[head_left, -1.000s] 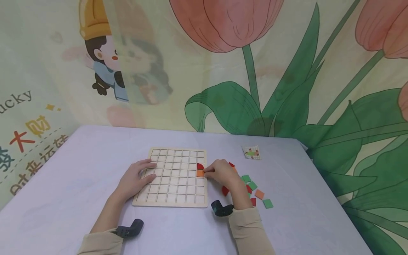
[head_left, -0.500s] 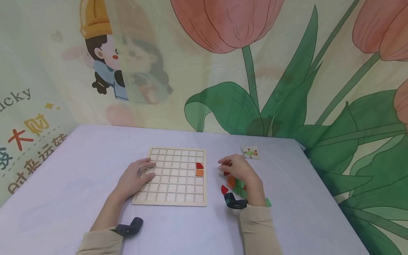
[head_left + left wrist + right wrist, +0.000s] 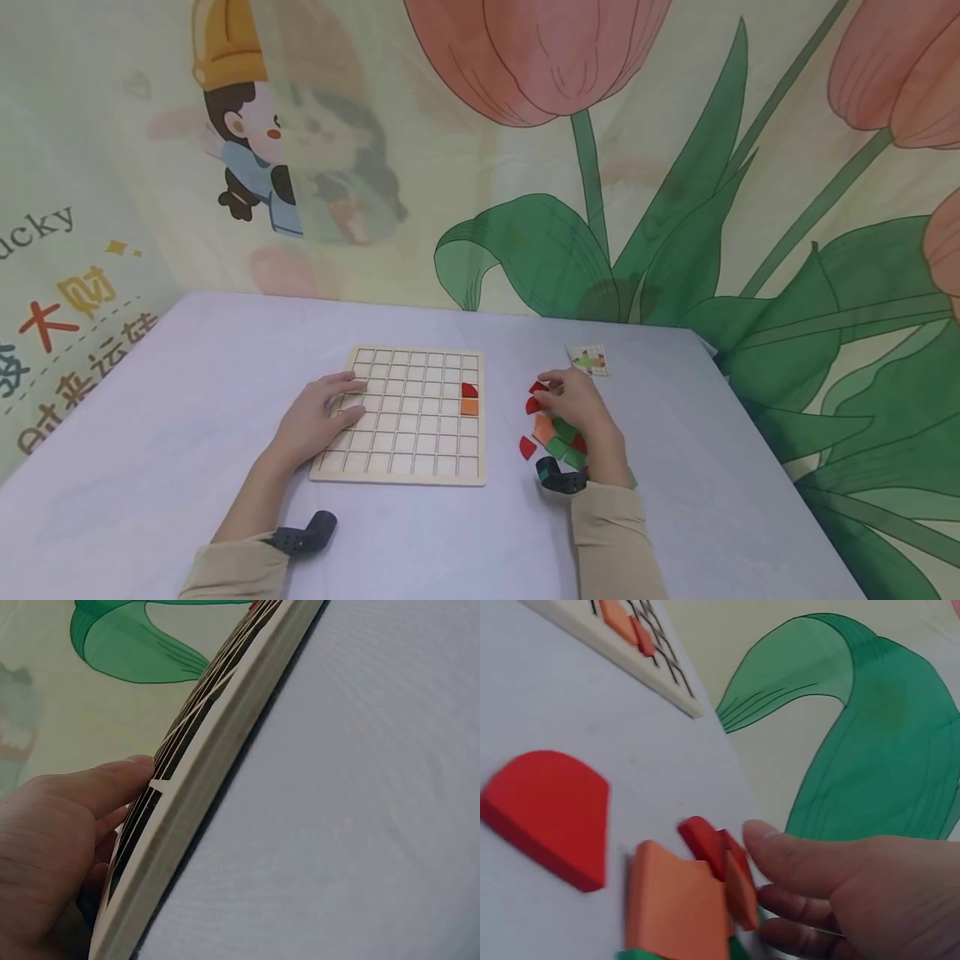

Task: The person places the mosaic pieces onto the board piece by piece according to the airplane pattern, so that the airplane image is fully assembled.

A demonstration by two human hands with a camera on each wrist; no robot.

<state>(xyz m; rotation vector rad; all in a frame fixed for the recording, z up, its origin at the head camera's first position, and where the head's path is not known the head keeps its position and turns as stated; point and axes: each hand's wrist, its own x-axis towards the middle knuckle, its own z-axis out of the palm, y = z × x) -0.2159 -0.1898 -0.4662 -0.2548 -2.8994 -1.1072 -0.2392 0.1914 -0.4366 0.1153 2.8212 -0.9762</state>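
My left hand (image 3: 317,423) rests on the left edge of a wooden grid board (image 3: 420,458), thumb and fingers spread apart; the left wrist view shows the thumb (image 3: 124,784) by its rim. A red quarter-round tile (image 3: 469,390) and an orange square tile (image 3: 469,407) sit in the board's right column. My right hand (image 3: 576,400) is over the loose tiles, its thumb and forefinger apart. Near its fingertips lie red tiles (image 3: 532,405) and, in the right wrist view, an orange tile (image 3: 740,891). I see nothing clearly gripped; the palm hides part of the pile.
Nearer me lie an orange tile (image 3: 543,429), several green tiles (image 3: 558,447) and a separate red tile (image 3: 528,447). A small pattern card (image 3: 590,360) lies behind the right hand. The white-covered table (image 3: 420,542) meets a printed backdrop (image 3: 525,275).
My right hand has left the orange tile on the board's right column and moved right to the loose tiles. My left hand has stayed on the board's left edge.
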